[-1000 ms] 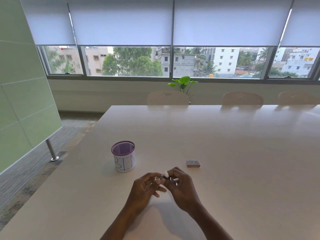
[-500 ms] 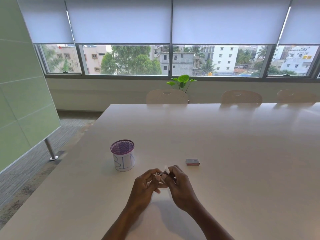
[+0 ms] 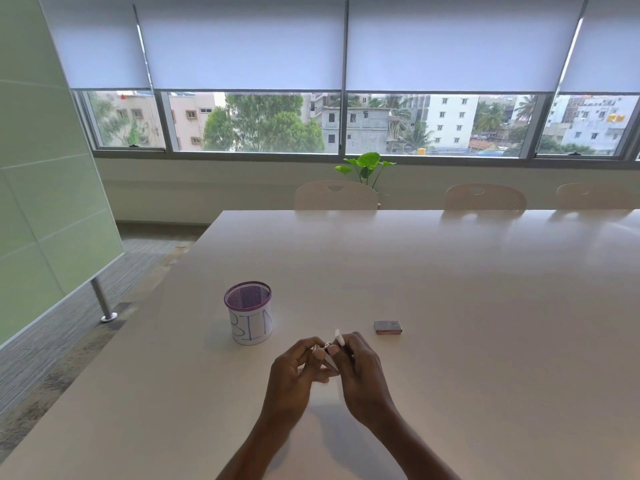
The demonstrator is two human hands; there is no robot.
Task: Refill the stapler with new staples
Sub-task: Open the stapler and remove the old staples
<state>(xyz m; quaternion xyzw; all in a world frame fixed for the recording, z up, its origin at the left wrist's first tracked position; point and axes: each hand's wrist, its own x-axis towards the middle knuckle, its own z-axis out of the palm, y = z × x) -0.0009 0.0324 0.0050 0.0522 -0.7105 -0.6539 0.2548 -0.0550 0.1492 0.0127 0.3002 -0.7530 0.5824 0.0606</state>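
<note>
Head view shows both hands meeting low in the middle, over the surface (image 3: 450, 375), with a small stapler (image 3: 339, 339) between them. The right hand (image 3: 360, 372) grips it with curled fingers, and a white part of it stands up above these fingers, tilted a little away from the person. The left hand (image 3: 294, 372) pinches a small metal part at the left end of the stapler. I cannot tell if this is the magazine or a strip of staples, because the fingers cover most of it. For the same reason the long axis of the stapler is not clear.

The relation that matters, I think, is the one to the staple box (image 3: 388, 327). It lies flat beyond the stapler and to its right, near but not touching, with its long side going left to right. It looks closed. The right hand is clearly the nearer one, and nothing stands between it and the box. To take it, however, this hand must first let go of the stapler, so the left hand would have to carry it alone.

Beyond the stapler on its left stands a purple mesh cup (image 3: 248, 315) with a paper label that reads BIN, out of the way of a reach to the box. Far beyond the stapler, at the other edge, are pale chairs (image 3: 336, 195) and a green plant (image 3: 365, 164).
</note>
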